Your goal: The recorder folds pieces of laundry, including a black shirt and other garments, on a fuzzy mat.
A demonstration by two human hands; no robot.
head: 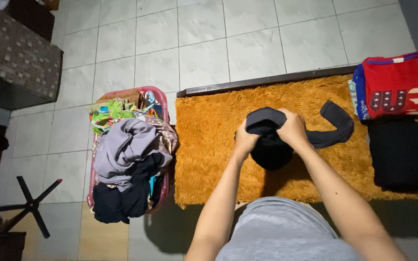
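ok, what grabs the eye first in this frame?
The orange rug mid-floor, with the left hand and right hand both gripping a dark garment above it. Next, the pink basket heaped with clothes to its left. At the rug's right end sit folded clothes: a red shirt on top of a stack, a black pile beside it.

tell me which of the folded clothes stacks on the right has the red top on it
The far stack, beside the rug's upper right corner; the nearer stack is plain black.
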